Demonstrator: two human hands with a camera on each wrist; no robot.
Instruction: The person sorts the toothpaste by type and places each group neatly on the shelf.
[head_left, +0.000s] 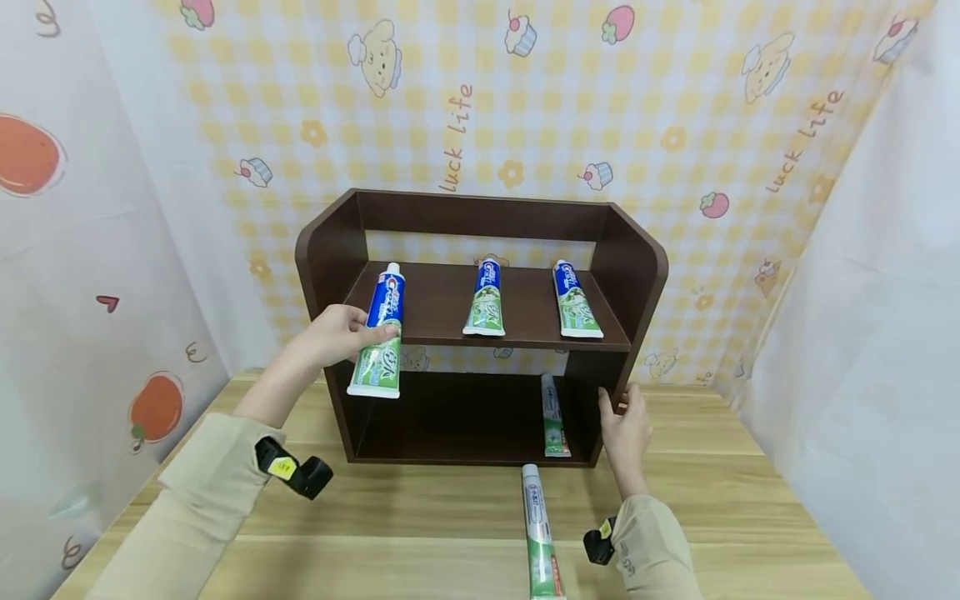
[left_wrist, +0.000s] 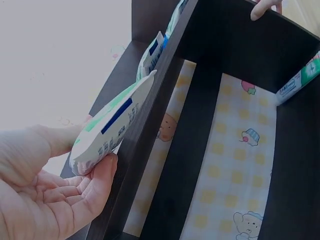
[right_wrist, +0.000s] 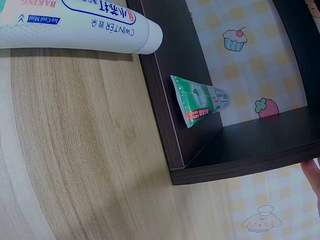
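Observation:
My left hand [head_left: 341, 333] pinches a blue, white and green toothpaste tube [head_left: 378, 358] between thumb and fingers, cap pointing to the back. The tube overlaps the left end of the shelf's upper board in the head view; the left wrist view shows its flat end beside the board's edge. A dark brown two-tier shelf [head_left: 465, 342] stands on the table. My right hand [head_left: 626, 429] grips its right side panel, thumb over the front edge. Two matching toothpaste tubes, one in the middle [head_left: 486, 304] and one at the right [head_left: 576, 304], lie on the upper board.
A white and green toothpaste tube [head_left: 555, 421] lies at the right of the lower tier. Another white and green tube [head_left: 538, 533] lies on the wooden table [head_left: 420, 533] in front of the shelf. A patterned yellow-checked cloth [head_left: 562, 125] hangs behind.

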